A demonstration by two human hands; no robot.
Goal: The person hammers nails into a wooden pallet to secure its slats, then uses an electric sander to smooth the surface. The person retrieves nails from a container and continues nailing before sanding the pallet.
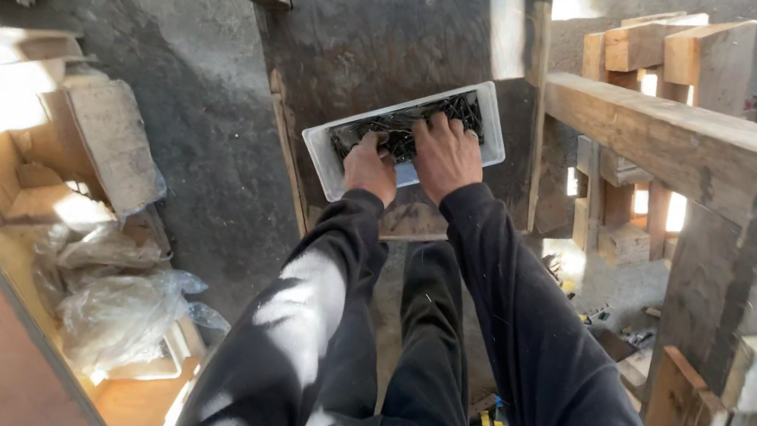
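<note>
Both your hands, left (pixel 371 167) and right (pixel 446 153), reach into the white tray (pixel 492 125) below the beam (pixel 659 136), fingers spread on black screws (pixel 403 134). Likely heavy, sharp, loose; grip the tray's rims.

Tray (pixel 494 125): white plastic, rectangular, shallow, rounded corners, thin raised rim. Lies tilted in view, long axis running lower left to upper right, on dark grey concrete floor beside upright wooden board. Near edge partly hidden, far rim and both short ends visible.

Black pieces (pixel 402 131): dark tangled heap filling tray, small thin parts, possibly screws or clips, too small to tell. Heap spreads along tray length, densest at centre and right end.
</note>
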